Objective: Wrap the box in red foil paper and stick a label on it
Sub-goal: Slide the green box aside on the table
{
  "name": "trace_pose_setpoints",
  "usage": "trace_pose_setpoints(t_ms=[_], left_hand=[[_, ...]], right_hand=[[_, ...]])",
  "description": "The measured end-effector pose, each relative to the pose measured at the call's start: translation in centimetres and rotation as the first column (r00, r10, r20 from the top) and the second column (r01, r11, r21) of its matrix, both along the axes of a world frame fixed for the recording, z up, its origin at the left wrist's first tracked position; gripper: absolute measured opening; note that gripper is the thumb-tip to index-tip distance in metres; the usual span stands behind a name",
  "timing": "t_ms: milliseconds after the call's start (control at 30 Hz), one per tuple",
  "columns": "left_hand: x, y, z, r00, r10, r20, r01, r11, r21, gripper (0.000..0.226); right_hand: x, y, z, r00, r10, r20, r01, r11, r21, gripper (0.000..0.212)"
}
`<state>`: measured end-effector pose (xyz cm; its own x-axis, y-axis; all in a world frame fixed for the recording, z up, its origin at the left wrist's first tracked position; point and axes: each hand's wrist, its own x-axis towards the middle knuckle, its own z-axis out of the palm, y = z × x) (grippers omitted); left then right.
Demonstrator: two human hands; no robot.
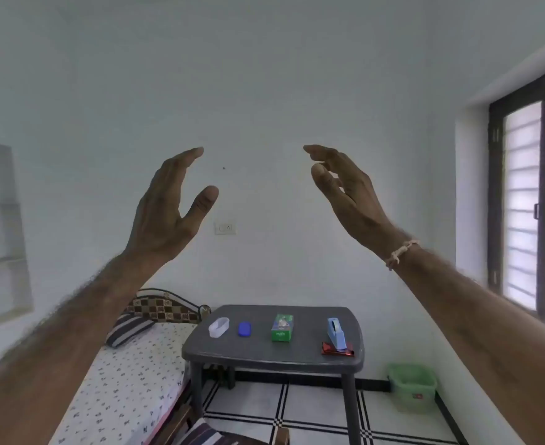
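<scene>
Soft, even daylight enters through the window (521,203) at right; edges bend and blur slightly.

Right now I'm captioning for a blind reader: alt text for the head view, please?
The left hand and right hand are raised, open and empty, before a white wall. Below, a dark grey table holds a clear container, a small blue object, a green box and a blue tape dispenser with red foil paper at its base.

One view only: head-worn, wide-angle, facing roughly level toward the far wall (264,91). The table (255,351) sits well off at 6 o'clock. Near the lens, left hand (165,213) at 9 o'clock, right hand (345,191) at 2 o'clock.
</scene>
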<state>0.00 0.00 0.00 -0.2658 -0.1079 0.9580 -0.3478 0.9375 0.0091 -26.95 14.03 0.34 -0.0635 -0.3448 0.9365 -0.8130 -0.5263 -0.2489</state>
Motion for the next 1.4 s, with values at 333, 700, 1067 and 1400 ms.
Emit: trace_pose_setpoints(t_ms=[333,700,1067,1400], left_hand=[[-11.8,-13.3,-9.3,0.999,-0.038,0.022,0.033,0.975,0.219,0.063],[-26.5,-27.8,-19.1,0.997,-0.015,0.071,-0.020,0.887,0.462,0.060],[-36.4,-44.5,-30.6,1.000,-0.012,0.014,-0.001,0.720,0.694,0.057],[-44.6,-57.6,-39.0,1.000,-0.003,0.024,-0.017,0.599,0.800,0.057]], right_hand=[[-11.0,-13.1,-8.9,0.999,-0.017,0.034,0.012,0.991,0.136,0.047],[-25.1,-30.6,-18.8,0.965,0.079,0.250,-0.160,0.934,0.319,0.036],[-33.4,-48.7,-30.2,0.924,0.036,0.381,-0.229,0.850,0.474,0.037],[-40.9,-63.2,-38.0,0.881,-0.025,0.472,-0.287,0.765,0.577,0.030]])
